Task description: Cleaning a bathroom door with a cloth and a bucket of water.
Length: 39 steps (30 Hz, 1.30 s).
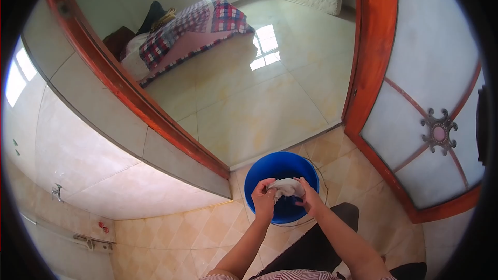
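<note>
Over a blue plastic bucket (pixel 256 171) I hold a bunched, pale grey-white cloth (pixel 288 186) in both hands. My left hand (pixel 264 198) grips its left end, thumb and fingers pinching the folds. At the other end my right hand (pixel 309 196) has its fingers curled around the cloth. It hangs above the bucket's opening, and the inside below looks dark; whether there is water in it I cannot tell. The bucket stands on the tiled floor just in front of my knee, with a thin wire handle (pixel 327 186) lowered at its right side.
A raised sill and an orange wooden door frame (pixel 352 116) lie just beyond the bucket. To the right is a door with a frosted panel (pixel 420 66). At left stands a tiled wall with a tap (pixel 57 193). Through the doorway is a bed with a checked blanket (pixel 229 15).
</note>
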{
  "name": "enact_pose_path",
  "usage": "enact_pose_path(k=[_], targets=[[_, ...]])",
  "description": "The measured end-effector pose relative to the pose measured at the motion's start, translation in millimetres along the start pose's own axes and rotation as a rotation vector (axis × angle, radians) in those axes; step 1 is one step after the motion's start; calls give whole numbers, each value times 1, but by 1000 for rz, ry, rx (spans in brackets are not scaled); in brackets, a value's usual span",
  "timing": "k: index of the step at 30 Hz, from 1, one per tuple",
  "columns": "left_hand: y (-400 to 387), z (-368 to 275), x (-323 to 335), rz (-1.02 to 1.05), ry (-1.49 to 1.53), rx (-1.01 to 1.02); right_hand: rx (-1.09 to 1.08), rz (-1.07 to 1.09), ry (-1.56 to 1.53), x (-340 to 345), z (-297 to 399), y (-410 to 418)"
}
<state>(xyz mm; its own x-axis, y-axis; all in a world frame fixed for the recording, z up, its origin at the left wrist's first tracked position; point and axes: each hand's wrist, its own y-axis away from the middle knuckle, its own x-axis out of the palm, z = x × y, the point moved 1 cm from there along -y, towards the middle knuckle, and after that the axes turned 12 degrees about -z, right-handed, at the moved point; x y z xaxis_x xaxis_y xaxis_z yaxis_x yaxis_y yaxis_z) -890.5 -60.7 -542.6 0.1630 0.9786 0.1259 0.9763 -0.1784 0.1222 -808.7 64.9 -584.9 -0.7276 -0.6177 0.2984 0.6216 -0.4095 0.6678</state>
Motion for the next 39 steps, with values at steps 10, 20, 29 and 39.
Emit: enact_pose_path(k=[10,20,29,39], targets=[[31,25,33,364,-613,622,297,286,-499,-14,-14,-5],[-8,34,35,460,-985,919,317,358,-308,5,9,9],[-29,33,41,793,-685,193,375,383,-187,-6,-11,-23],[-14,36,43,365,-236,-108,191,193,-101,16,-7,-4]])
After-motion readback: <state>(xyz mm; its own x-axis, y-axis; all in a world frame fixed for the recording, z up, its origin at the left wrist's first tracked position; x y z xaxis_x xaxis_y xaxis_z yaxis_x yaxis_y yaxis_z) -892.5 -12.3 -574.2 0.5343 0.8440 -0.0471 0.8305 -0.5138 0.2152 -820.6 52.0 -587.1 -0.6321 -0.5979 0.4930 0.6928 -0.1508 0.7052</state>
